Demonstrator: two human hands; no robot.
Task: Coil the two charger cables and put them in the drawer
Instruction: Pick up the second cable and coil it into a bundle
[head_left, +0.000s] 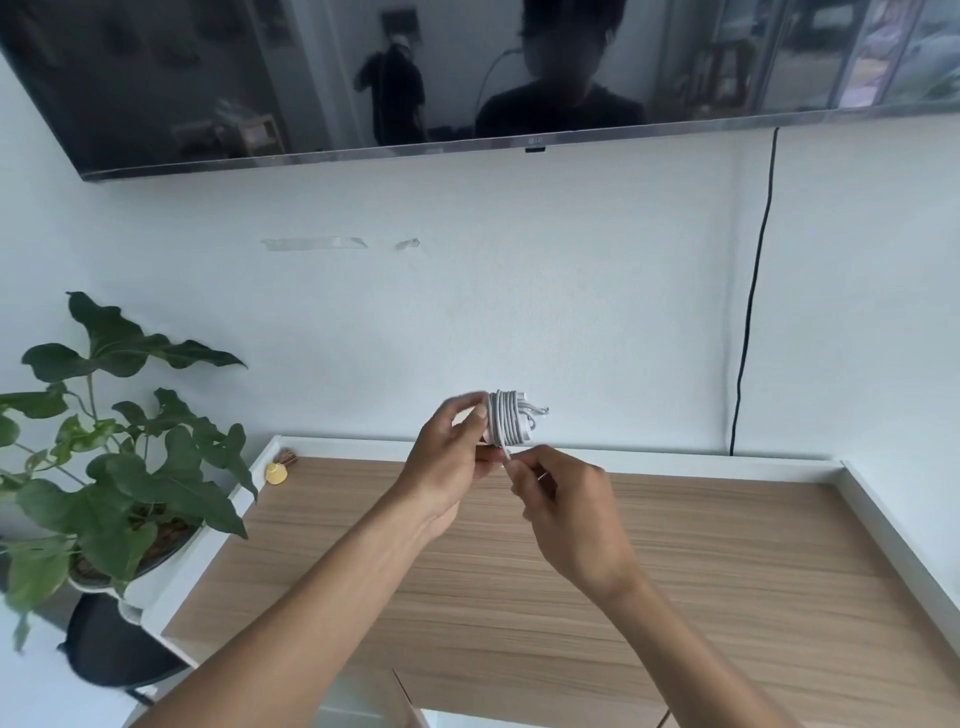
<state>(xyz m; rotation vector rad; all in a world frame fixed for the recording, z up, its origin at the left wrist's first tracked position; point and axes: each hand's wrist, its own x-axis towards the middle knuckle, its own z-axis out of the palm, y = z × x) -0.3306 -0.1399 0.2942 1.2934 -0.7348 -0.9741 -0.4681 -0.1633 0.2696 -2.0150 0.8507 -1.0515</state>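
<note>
- Above the far edge of the wooden cabinet top (727, 571), held in the air clear of the surface: one white charger cable (506, 418), wound into a tight bundle of many turns, with short ends sticking out on its right side.
- Left hand (452, 467): grips the bundle from its left side, with the thumb curled over the top turns and the fingers curled underneath; the fingertips are hidden behind the bundle.
- Right hand (566, 514): just below and to the right of the bundle, thumb and forefinger pinching the cable's loose tail (505, 457) where it leaves the coil; the other fingers are curled into the palm.
- Cabinet top: light wood grain with a white frame along its far, left and right edges.
- Far left corner of the top: a small yellow object (276, 473) with something brown just behind it; neither can be identified.
- Beside the left edge: a leafy green plant (130, 457) in a white pot (156, 574), with a black stool (109, 644) below it.
- Wall behind: a dark television (311, 78), a black cord (753, 291) running down to the far edge of the top, and strips of clear tape (314, 242).
</note>
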